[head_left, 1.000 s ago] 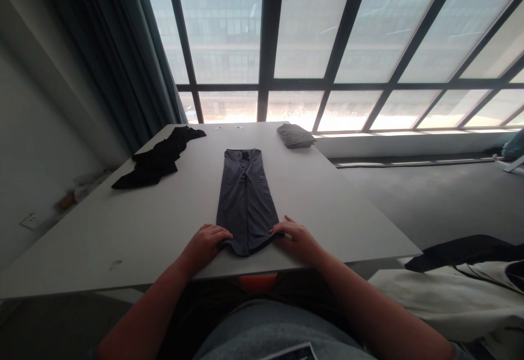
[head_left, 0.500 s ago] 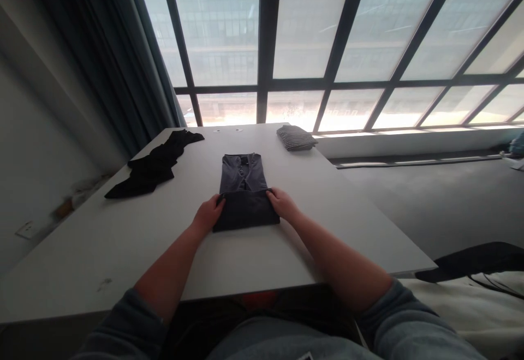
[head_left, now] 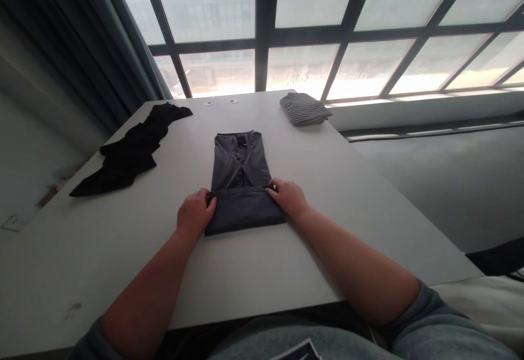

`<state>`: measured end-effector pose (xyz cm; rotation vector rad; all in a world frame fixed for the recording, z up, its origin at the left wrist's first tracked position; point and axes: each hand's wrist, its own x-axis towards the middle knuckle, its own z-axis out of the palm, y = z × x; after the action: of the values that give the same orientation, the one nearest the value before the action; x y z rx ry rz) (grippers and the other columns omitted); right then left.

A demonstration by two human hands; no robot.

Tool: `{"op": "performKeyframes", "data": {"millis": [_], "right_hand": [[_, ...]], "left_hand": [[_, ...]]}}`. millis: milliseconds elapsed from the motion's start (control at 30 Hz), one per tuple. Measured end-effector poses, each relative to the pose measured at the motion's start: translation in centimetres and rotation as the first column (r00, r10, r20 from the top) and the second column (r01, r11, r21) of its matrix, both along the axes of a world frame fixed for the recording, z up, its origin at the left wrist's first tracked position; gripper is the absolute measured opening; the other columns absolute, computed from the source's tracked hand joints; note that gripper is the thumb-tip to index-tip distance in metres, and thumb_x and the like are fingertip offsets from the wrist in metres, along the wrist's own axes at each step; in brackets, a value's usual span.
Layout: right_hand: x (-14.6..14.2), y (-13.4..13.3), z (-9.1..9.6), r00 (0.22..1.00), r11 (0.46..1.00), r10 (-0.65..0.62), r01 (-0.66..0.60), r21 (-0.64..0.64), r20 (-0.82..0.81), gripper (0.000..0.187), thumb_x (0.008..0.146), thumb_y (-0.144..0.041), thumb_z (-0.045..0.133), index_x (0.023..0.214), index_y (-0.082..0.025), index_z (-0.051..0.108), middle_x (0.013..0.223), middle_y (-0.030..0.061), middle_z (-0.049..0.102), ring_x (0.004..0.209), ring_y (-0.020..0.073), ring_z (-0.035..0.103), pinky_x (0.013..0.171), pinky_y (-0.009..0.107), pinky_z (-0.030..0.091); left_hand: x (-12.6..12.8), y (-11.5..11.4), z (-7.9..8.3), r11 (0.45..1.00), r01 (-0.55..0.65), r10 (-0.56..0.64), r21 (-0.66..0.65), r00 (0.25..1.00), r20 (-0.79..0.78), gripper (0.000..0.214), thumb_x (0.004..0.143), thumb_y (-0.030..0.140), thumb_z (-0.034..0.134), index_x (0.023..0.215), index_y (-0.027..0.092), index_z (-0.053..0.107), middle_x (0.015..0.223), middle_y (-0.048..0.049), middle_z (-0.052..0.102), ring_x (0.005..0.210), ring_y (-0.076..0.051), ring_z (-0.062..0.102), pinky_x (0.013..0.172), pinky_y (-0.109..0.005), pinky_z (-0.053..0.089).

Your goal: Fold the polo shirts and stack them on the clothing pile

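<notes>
A dark grey shirt (head_left: 241,169) with a buttoned neck lies on the white table in front of me, its collar pointing away. The lower part is folded up over the front, making a flat band across the near end. My left hand (head_left: 196,210) pinches the left corner of that folded edge between thumb and fingers. At the right end of the same edge, my right hand (head_left: 289,196) grips the cloth, fingertips on the fold. Both hands rest low, close to the tabletop.
On the white table (head_left: 347,213), a crumpled black garment (head_left: 131,153) lies to the left. A folded striped garment (head_left: 305,109) sits at the far right corner. Behind are large windows (head_left: 221,71) and a dark curtain (head_left: 98,38) at left.
The view has tilted down and come closer to the table. The folded band now lies flatter on the shirt, and both hands still hold its two ends.
</notes>
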<state>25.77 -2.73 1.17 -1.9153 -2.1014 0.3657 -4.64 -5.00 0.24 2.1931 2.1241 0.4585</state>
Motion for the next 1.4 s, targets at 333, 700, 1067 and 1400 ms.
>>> {"op": "performKeyframes", "data": {"millis": [333,700,1067,1400], "right_hand": [[0.2,1.0,-1.6,0.994,0.985,-0.103,0.098,0.14,0.032,0.035,0.099,-0.047,0.062,0.123,-0.022,0.069,0.132,0.0156,0.061,0.13,0.0341,0.051,0.11,0.05,0.042],[0.9,7.0,-2.3,0.995,0.991,0.097,-0.099,0.086,0.028,0.052,0.106,-0.039,0.049,0.154,-0.02,0.051,0.157,0.0124,0.051,0.145,0.0302,0.045,0.123,0.051,0.029],[0.8,6.4,-2.6,0.976,0.967,0.215,-0.208,0.147,-0.027,0.045,0.1,-0.036,0.058,0.141,-0.017,0.063,0.138,0.014,0.062,0.131,0.0265,0.054,0.119,0.039,0.038],[-0.7,4.3,-0.7,0.923,0.9,0.384,-0.379,0.213,0.023,0.056,0.099,-0.034,0.059,0.152,-0.016,0.055,0.165,0.0153,0.038,0.16,0.033,0.02,0.131,0.055,0.023]], "left_hand": [[-1.1,3.5,-2.2,0.996,0.062,-0.063,0.061,0.997,0.031,0.044,0.101,0.044,0.049,0.136,0.021,0.062,0.138,-0.0155,0.063,0.125,-0.034,0.057,0.108,-0.051,0.046],[0.2,10.2,-2.4,0.985,0.158,-0.154,-0.071,0.987,0.051,0.055,0.105,0.05,0.041,0.155,0.029,0.051,0.16,-0.01,0.049,0.152,-0.034,0.038,0.125,-0.057,0.026],[-0.9,9.4,-1.8,0.975,0.205,-0.218,0.083,0.955,0.203,0.048,0.099,0.036,0.052,0.141,0.016,0.061,0.146,-0.0133,0.062,0.136,-0.027,0.057,0.118,-0.044,0.043],[4.2,4.9,0.1,0.92,0.39,-0.39,0.044,0.921,-0.019,0.052,0.103,0.042,0.048,0.15,0.02,0.056,0.164,-0.0115,0.043,0.154,-0.033,0.035,0.127,-0.055,0.028]]}}
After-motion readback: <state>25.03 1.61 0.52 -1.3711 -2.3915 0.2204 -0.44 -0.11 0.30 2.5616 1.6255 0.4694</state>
